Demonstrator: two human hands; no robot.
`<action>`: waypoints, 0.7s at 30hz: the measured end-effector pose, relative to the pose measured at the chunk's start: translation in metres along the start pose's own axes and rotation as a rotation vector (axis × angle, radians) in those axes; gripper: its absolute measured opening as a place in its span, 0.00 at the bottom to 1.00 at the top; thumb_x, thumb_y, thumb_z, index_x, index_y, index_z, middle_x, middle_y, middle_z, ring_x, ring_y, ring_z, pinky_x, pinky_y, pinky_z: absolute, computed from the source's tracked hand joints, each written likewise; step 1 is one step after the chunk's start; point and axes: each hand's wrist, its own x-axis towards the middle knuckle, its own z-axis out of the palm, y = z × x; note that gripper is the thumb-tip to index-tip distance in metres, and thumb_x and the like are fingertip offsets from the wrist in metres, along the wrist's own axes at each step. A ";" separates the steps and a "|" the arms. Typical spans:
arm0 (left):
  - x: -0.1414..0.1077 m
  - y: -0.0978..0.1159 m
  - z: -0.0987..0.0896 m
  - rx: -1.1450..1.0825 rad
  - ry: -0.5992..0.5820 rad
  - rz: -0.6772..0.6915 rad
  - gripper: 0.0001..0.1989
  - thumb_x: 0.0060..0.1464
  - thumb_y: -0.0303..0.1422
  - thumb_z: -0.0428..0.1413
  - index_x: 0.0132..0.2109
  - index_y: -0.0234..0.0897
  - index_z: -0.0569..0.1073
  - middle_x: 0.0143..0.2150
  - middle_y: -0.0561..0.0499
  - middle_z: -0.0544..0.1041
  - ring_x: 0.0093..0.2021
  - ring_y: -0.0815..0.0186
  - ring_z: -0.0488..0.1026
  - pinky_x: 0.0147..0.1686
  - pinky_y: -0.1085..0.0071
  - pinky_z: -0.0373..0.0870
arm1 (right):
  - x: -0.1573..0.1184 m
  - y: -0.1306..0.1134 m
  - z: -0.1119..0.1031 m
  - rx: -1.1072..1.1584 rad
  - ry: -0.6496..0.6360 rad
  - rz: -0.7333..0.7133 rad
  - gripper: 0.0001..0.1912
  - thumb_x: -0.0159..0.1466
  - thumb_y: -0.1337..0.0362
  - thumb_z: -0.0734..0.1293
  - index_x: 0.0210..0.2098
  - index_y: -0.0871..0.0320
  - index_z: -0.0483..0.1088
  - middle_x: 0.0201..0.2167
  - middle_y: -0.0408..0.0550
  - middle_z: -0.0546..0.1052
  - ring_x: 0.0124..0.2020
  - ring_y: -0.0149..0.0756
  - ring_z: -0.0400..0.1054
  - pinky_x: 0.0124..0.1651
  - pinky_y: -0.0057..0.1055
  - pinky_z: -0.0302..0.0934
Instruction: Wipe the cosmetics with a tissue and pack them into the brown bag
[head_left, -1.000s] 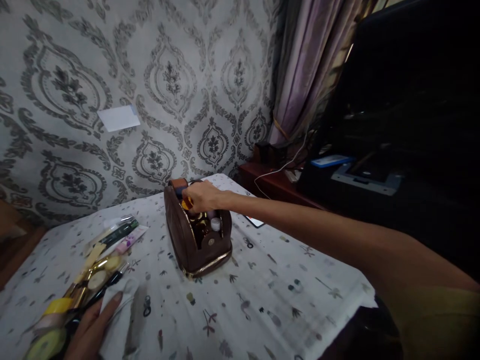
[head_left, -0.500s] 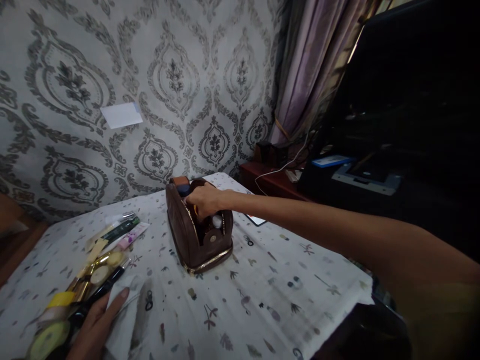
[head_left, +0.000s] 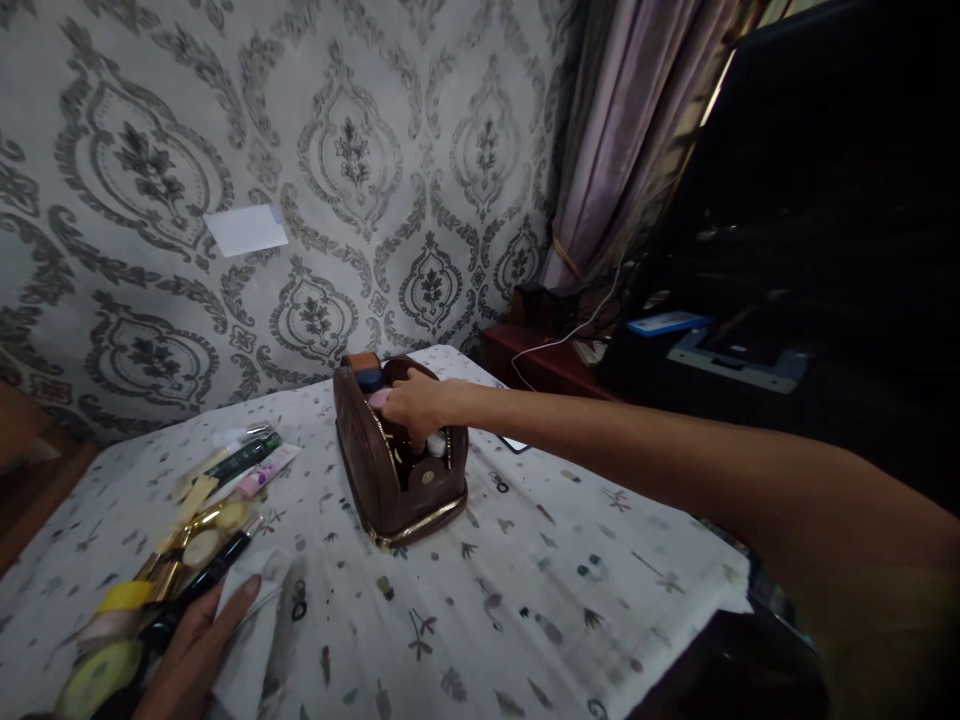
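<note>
A brown zip-up toiletry bag (head_left: 360, 445) stands on the table with its top unzipped. My right hand (head_left: 416, 405) reaches into its opening, fingers bent downward; the fingertips and anything between them are hidden inside. Beside those fingers a pink item (head_left: 379, 398) shows, with a dark blue cap (head_left: 368, 380) behind it and a silvery round cap (head_left: 436, 444) nearer the front. At the lower left, my left hand (head_left: 187, 650) is closed on a white cloth or tissue (head_left: 251, 610), the thumb lying over it. Black tubes or pens (head_left: 217, 565) lie right by its fingers.
Left of the bag lie a dark green tube (head_left: 244, 455), a pink-and-white tube (head_left: 268, 470), gold-coloured containers (head_left: 202, 520) and a yellow-lidded jar (head_left: 124, 598). A phone-like flat object (head_left: 516, 443) rests behind my right forearm. A white cable (head_left: 555, 340) runs over the red-brown furniture.
My right hand has shifted slightly within the bag's opening, and the pink item beside it shows more. My left hand stays where it was.
</note>
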 end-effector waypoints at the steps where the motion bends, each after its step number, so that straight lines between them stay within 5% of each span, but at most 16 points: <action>1: 0.001 0.000 0.000 -0.001 -0.006 -0.003 0.29 0.36 0.55 0.66 0.39 0.36 0.79 0.39 0.46 0.82 0.44 0.48 0.78 0.42 0.60 0.76 | 0.001 0.001 0.000 0.013 0.000 -0.001 0.26 0.46 0.60 0.79 0.44 0.59 0.76 0.47 0.56 0.78 0.52 0.53 0.69 0.52 0.41 0.56; 7: 0.002 -0.003 0.000 0.019 0.108 0.004 0.32 0.34 0.56 0.66 0.41 0.34 0.79 0.41 0.43 0.82 0.47 0.45 0.77 0.45 0.56 0.75 | 0.001 0.005 -0.004 0.043 0.020 -0.011 0.30 0.47 0.54 0.78 0.48 0.59 0.75 0.45 0.55 0.79 0.51 0.53 0.69 0.52 0.42 0.55; 13: -0.008 0.010 0.004 -0.045 -0.039 -0.049 0.30 0.34 0.54 0.67 0.40 0.38 0.79 0.35 0.47 0.83 0.43 0.48 0.79 0.39 0.62 0.77 | -0.002 0.005 -0.005 0.093 -0.017 -0.060 0.31 0.48 0.62 0.77 0.51 0.59 0.73 0.45 0.53 0.79 0.50 0.49 0.71 0.50 0.39 0.55; 21: -0.030 0.028 0.021 -0.129 0.002 -0.002 0.25 0.36 0.50 0.67 0.39 0.38 0.80 0.31 0.47 0.82 0.36 0.49 0.79 0.32 0.62 0.75 | -0.002 0.002 -0.008 0.102 -0.043 -0.039 0.32 0.48 0.60 0.77 0.51 0.60 0.73 0.42 0.54 0.80 0.47 0.50 0.73 0.48 0.38 0.56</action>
